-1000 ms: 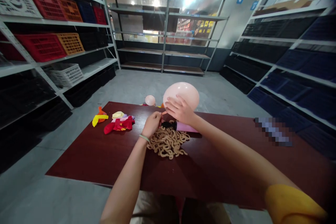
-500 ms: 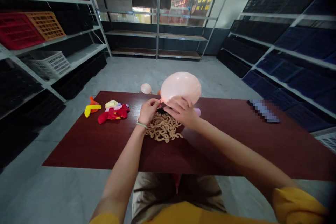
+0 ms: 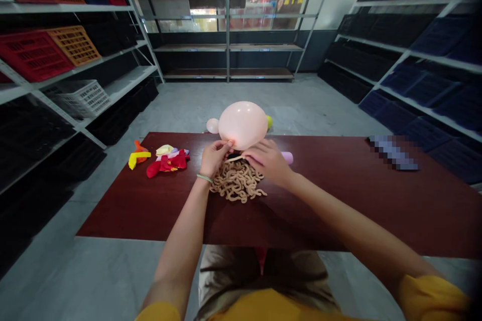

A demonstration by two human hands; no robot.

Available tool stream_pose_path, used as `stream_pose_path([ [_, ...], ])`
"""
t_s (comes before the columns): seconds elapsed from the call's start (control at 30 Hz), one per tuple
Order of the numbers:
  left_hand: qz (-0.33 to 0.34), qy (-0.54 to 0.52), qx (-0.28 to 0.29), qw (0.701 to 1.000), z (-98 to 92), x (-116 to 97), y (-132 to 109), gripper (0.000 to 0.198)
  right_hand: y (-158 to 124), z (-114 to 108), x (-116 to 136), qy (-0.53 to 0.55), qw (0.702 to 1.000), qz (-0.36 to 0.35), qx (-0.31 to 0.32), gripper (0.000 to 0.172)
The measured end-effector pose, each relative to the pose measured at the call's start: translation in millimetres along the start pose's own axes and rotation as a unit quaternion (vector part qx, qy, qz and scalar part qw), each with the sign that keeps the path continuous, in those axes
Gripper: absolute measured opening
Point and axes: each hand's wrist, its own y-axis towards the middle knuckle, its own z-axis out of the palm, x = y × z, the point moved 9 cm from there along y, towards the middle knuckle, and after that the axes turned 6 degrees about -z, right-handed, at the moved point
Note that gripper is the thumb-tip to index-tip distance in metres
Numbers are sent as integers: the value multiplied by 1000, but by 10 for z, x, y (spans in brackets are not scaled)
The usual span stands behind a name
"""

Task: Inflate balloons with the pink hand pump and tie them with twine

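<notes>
An inflated pale pink balloon (image 3: 244, 123) stands over the far edge of the table. My left hand (image 3: 214, 158) is closed in a pinch on its neck. Below the balloon, my right hand (image 3: 269, 160) is closed on one end of a thin tan strip (image 3: 235, 159), which stretches across toward my left hand. Whether the strip is tied to the balloon I cannot tell. Under both hands lies a heap of curly tan cords (image 3: 239, 183), with something dark partly hidden behind it. A lilac cylinder (image 3: 287, 157) sits just beyond my right hand.
Deflated balloons, red (image 3: 169, 161), yellow (image 3: 140, 159) and orange, lie at the left of the brown table (image 3: 331, 200). A blurred flat object (image 3: 393, 152) lies at the right. Past the far edge show a small pink balloon (image 3: 212, 126) and a green one (image 3: 269, 121). Shelves with crates flank the room.
My right hand has come off the balloon's side and now grips the tan strip. The balloon has shifted slightly left, uncovering the green balloon behind. My left hand keeps its pinch.
</notes>
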Motion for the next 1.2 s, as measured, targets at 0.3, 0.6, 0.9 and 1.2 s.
stream_pose_path([
  [0.3, -9, -3, -9, 1000, -11, 48, 17, 36, 428, -845, -330, 102, 985, 86, -111, 15],
  [0.6, 31, 62, -21, 997, 2, -27, 0, 40, 1028, -1213, -414, 149, 974, 67, -155, 20],
  [0.9, 180, 293, -129, 930, -54, -300, -128, 26, 1769, -1058, -475, 159, 973, 35, -161, 25],
  [1.2, 238, 347, -296, 857, -300, -514, -317, 25, 1455, -34, -421, 161, 985, 57, -24, 13],
])
